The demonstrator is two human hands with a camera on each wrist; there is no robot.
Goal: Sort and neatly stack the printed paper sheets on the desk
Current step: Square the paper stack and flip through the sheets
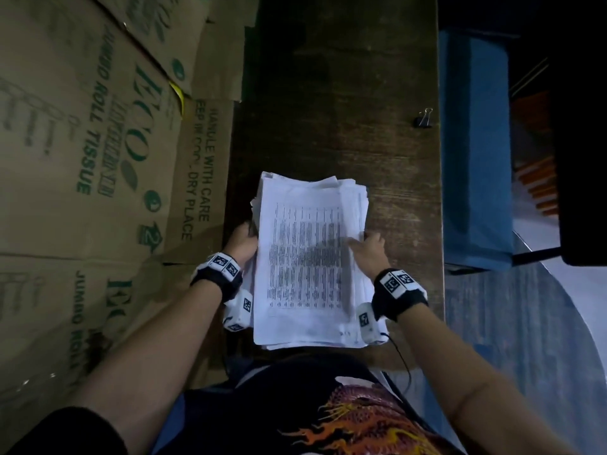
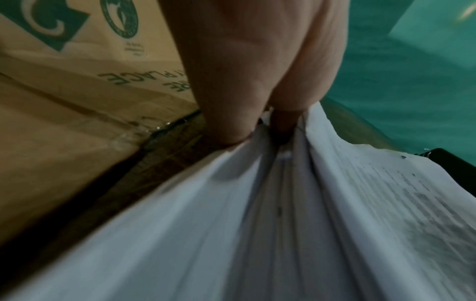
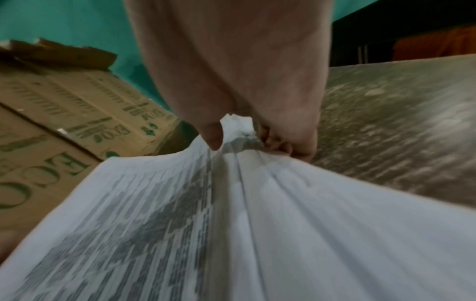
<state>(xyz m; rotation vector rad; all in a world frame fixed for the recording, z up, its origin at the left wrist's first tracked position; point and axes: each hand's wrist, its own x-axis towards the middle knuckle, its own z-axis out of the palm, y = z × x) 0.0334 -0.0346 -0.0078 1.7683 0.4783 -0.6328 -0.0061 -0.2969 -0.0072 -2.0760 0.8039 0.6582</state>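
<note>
i've got my left hand [image 1: 243, 239] at 9 o'clock and right hand [image 1: 368, 254] at 3 gripping the paper stack [image 1: 310, 257], fingers curled round its edges, on the near desk [image 1: 345, 93] to square it.

I see bare counter [image 1: 345, 110] beyond the paper stack [image 1: 308, 257]; cardboard boxes [image 1: 98, 142] wall off the left edge, and a binder clip [image 1: 423, 119] sits far right.

Black wrist straps [image 1: 219, 278], white coded tags; dragon-print shirt [image 1: 354, 412].
</note>
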